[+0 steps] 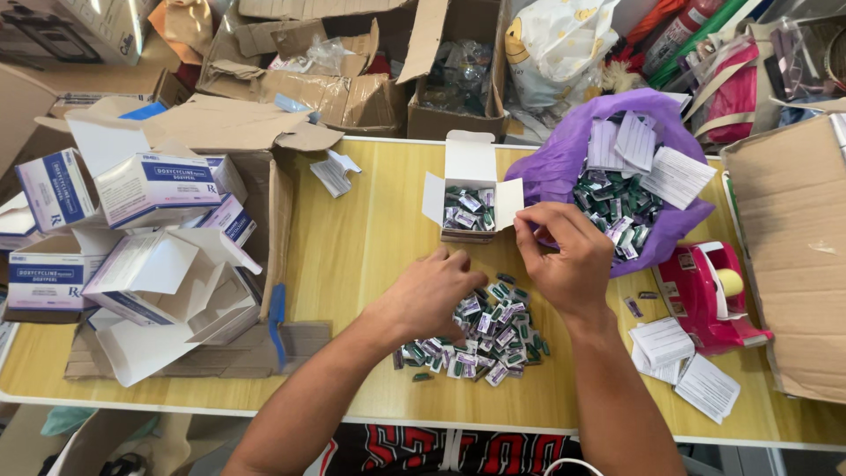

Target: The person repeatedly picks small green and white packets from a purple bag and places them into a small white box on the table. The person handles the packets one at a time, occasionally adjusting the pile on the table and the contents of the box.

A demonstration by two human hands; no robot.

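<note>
Yellow table (370, 256): left hand (432, 295) curled on blister-strip pile (489, 339); right hand (564, 260) apparently pinching strip (mostly hidden).

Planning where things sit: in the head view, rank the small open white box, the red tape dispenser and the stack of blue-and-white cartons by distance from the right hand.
1. Small open white box, just up-left of the right hand.
2. Red tape dispenser, to its right.
3. Blue-and-white cartons, far across on the left.

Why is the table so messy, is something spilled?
Yes. Small capsule strips lie in a loose heap on the table under both hands, and a few strays sit apart near the pink tape dispenser. Opened white boxes are tumbled at the left.
</note>
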